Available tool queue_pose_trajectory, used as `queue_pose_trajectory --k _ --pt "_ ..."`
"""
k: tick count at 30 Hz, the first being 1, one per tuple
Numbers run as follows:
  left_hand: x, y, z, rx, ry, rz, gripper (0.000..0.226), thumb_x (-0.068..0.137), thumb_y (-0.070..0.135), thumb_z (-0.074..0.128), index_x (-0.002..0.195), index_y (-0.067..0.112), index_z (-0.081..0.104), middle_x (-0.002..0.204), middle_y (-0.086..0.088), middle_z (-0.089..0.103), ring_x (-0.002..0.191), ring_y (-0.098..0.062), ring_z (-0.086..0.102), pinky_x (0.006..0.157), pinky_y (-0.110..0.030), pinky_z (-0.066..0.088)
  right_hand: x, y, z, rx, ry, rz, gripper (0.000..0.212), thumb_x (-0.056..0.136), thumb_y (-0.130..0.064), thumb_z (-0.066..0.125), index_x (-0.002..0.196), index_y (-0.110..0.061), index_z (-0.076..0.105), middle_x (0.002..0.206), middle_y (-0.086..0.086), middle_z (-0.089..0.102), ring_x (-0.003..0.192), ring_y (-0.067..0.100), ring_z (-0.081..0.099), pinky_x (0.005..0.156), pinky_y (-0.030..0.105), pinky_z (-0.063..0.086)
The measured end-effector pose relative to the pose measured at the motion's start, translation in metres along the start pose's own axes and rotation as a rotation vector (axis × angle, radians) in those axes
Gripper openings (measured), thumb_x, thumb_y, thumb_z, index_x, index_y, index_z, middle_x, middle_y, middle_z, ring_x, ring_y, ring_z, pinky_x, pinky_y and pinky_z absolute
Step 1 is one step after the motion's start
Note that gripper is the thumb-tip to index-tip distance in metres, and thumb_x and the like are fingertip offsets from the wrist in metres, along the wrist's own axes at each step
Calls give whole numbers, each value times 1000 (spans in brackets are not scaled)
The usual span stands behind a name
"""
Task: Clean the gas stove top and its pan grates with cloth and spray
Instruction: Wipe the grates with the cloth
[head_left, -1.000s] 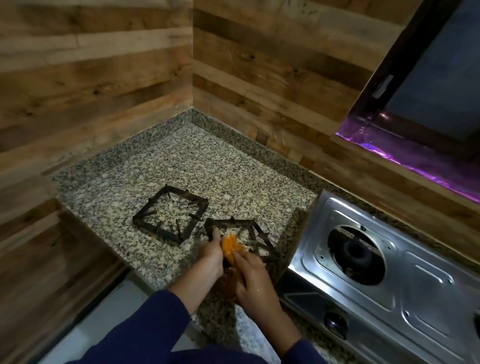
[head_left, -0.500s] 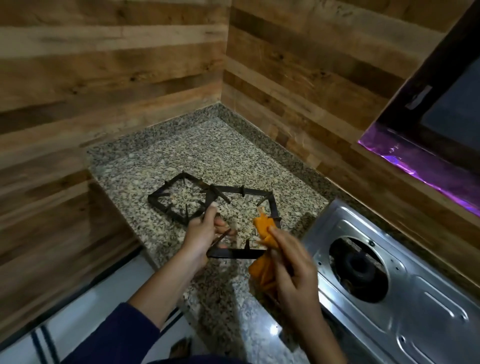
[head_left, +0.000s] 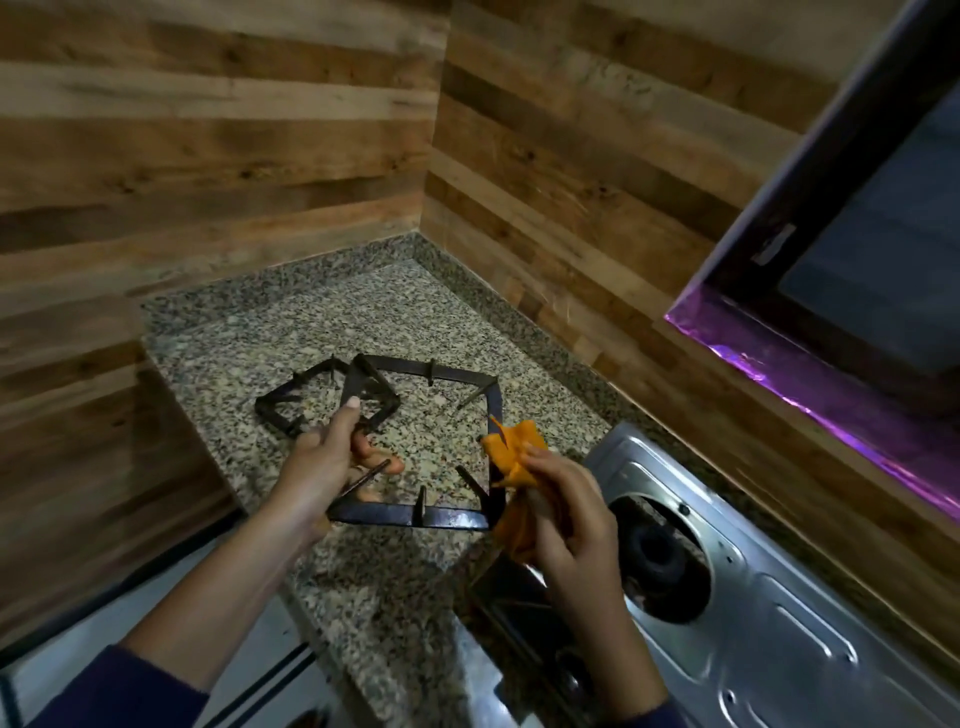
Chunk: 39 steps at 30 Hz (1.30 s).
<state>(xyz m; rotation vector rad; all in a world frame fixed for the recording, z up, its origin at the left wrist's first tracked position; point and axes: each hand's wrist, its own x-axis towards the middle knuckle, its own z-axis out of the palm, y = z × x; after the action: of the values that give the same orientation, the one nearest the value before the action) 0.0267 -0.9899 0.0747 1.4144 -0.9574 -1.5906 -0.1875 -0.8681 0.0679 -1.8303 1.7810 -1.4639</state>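
Pan grate of dark square metal (head_left: 415, 441), the nearer of two, is lifted off the speckled granite countertop (head_left: 332, 317) and held tilted between both hands. The left hand (head_left: 324, 467) is closed around its left side, thumb laid along the bar and fingers curled underneath. The right hand (head_left: 566, 519) is clenched on a crumpled orange cloth (head_left: 514, 452), which is pressed against the grate's right bar near the corner; part of that bar is hidden behind the cloth and fingers.

Beyond the held grate, a second dark square grate (head_left: 291, 402) lies flat on the countertop, its right corner overlapped in view by the raised one. Just right of the right hand sits the stainless steel gas stove top (head_left: 779, 623), its round burner opening (head_left: 660, 556) bare, with a dark burner inside. Wood-plank walls (head_left: 218, 130) close the corner behind the counter. At upper right, a dark-framed panel (head_left: 857, 249) with a purple-lit lower edge hangs above the stove.
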Motion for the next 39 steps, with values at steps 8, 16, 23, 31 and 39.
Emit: queue_pose_trajectory --k 8,16,23,31,39 --pt "-10 9 -3 22 -19 35 48 99 48 44 72 9 49 73 -18 74 55 -13 71 39 -25 50 8 35 -27 -213 -136 24 46 78 -6 55 105 -38 74 107 -20 71 105 10 61 88 42 50" --pt "-22 11 11 73 -142 162 48 100 44 42 70 8 46 54 -10 67 74 -35 73 38 -28 47 58 -19 -12 -43 177 279 26 92 -11 65 112 -26 73 89 -10 72 73 4 66 68 30 60" --pt "-22 8 22 193 -135 323 50 97 46 45 65 9 50 61 -13 70 71 -52 64 44 -37 53 52 -53 6 108 44 317 22 88 -6 69 98 -23 78 87 -19 74 86 -5 68 78 19 54" --pt "-34 4 33 224 -263 388 43 93 49 44 66 16 52 58 -10 71 64 -51 61 50 -37 50 73 -59 17 -132 192 309 29 95 -17 61 123 -22 68 101 -15 71 86 -3 63 82 25 53" --pt "-21 -11 19 334 -210 443 62 90 67 44 48 23 54 48 -8 57 42 -16 54 55 -31 42 64 -61 17 275 283 391 24 92 -7 64 109 -20 75 105 -7 75 100 9 69 92 33 56"
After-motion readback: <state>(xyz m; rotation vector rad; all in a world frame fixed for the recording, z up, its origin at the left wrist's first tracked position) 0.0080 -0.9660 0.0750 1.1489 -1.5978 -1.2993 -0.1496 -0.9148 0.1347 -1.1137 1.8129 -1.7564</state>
